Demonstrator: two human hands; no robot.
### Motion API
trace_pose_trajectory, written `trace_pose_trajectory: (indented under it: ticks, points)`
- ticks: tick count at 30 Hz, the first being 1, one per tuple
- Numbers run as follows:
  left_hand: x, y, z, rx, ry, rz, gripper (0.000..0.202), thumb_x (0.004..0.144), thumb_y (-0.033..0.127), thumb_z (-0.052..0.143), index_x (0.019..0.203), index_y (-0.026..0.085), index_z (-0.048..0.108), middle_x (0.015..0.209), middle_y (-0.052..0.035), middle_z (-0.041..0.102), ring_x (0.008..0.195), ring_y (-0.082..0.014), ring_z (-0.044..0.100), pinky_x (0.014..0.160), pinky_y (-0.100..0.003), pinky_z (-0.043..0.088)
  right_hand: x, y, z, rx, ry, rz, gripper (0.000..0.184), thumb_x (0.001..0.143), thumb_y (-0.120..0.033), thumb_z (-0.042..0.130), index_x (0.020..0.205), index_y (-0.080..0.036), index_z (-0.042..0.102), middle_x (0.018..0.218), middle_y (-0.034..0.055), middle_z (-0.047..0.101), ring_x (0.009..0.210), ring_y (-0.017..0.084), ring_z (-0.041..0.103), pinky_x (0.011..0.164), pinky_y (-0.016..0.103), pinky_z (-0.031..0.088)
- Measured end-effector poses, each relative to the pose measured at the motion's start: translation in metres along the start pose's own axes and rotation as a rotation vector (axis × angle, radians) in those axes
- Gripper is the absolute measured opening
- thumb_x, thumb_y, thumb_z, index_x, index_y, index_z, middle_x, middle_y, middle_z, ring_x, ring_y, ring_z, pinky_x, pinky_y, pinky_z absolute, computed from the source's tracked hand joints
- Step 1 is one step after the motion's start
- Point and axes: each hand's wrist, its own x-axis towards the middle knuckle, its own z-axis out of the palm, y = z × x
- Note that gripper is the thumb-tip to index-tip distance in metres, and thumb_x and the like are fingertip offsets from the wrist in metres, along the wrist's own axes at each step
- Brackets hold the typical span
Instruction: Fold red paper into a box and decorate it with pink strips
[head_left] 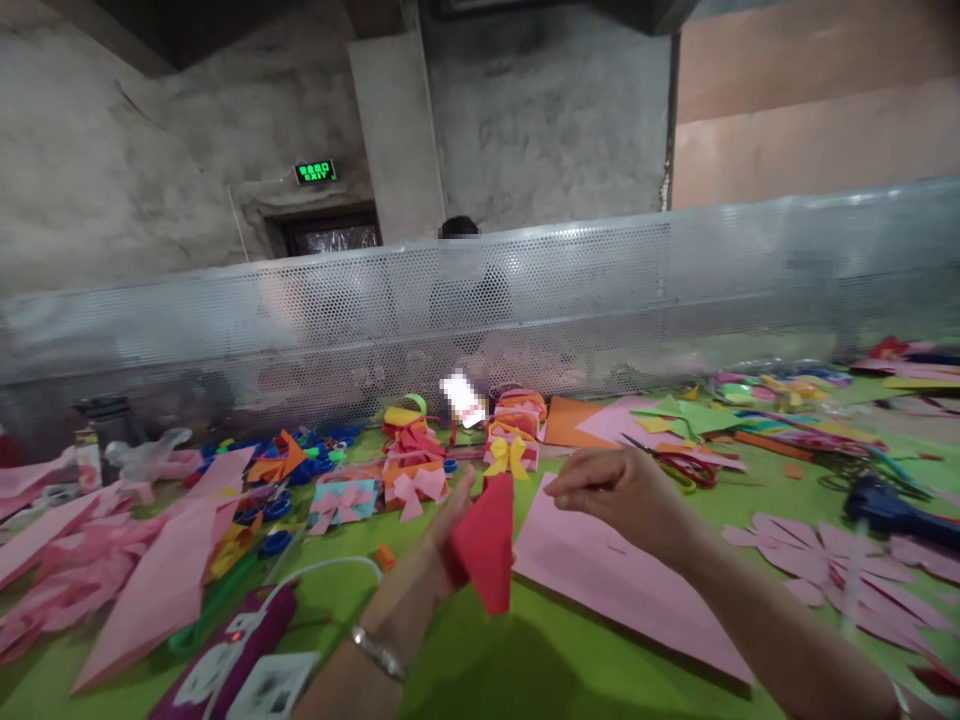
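While the left hand (441, 530) grips a folded piece of red paper (489, 545) by the left edge of the pink paper sheet (600, 575), the right hand (604, 485) hangs over that sheet's far end, fingers curled toward the thumb; whether the tips pinch anything small, I cannot tell. The sheet lies on a green tabletop (450, 660). Beyond its far left corner sit small paper boxes, one with a yellow bow (510, 457), another with a pink bow (418, 488). Red-handled scissors (660, 457) lie just past the sheet's far end, to the right. Pink petal-shaped cut-outs (817, 555) and a dark blue glue gun (896, 515) are right of the sheet. Well left of it is a purple power strip (259, 625); far beyond it runs a perforated metal panel (337, 310).
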Motion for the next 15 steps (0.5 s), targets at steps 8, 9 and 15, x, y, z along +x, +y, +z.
trace_pose_trajectory:
  ticks: [8, 9, 15]
  points:
    - [0.016, -0.003, 0.001, -0.161, 0.317, 0.060, 0.017, 0.081, 0.033, 0.057, 0.083, 0.017, 0.059, 0.060, 0.0016, 0.061, 0.052, -0.0134, 0.057, 0.053, -0.026, 0.047, 0.002, 0.009, 0.002, -0.213, 0.050, 0.250, 0.038, 0.070, -0.038, 0.063, 0.041, -0.016, 0.056, 0.039, 0.0008, 0.053, 0.035, 0.008, 0.042, 0.037, 0.022, 0.032]
    - [0.018, -0.003, 0.001, -0.185, 0.334, 0.075, 0.014, 0.081, 0.030, 0.057, 0.085, 0.016, 0.059, 0.064, 0.0000, 0.063, 0.055, -0.0137, 0.059, 0.056, -0.027, 0.049, 0.003, 0.010, 0.002, -0.241, 0.087, 0.245, 0.042, 0.072, -0.039, 0.059, 0.038, -0.017, 0.050, 0.039, 0.0007, 0.052, 0.035, 0.009, 0.043, 0.037, 0.022, 0.032]
    - [0.023, 0.001, -0.002, -0.340, 0.408, 0.220, 0.005, 0.084, 0.014, 0.052, 0.085, 0.019, 0.054, 0.075, -0.0014, 0.065, 0.060, -0.0125, 0.062, 0.068, -0.031, 0.053, 0.006, 0.021, 0.006, -0.244, 0.028, 0.165, 0.038, 0.060, -0.017, 0.063, 0.098, -0.017, 0.064, 0.091, 0.0062, 0.065, 0.075, 0.018, 0.060, 0.063, 0.029, 0.049]
